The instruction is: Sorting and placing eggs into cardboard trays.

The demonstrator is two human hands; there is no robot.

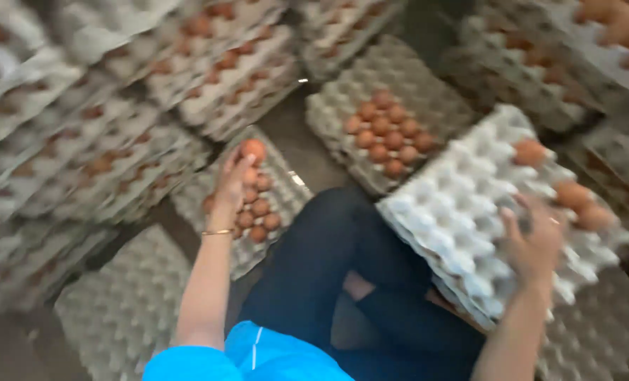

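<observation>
The left hand (233,185) pinched a brown egg (253,149) above a part-filled egg tray (279,166) on the floor. The right hand (533,243), fingers spread, gripped a tilted stack of pale trays (455,212) over the knees. Stacked egg trays (117,162) crowded all around.

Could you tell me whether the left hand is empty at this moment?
No, the left hand holds a brown egg at its fingertips, above a partly filled egg tray on the floor.

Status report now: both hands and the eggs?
Left hand holds brown egg over floor tray. Right hand on lap tray stack. Nothing between.
</observation>
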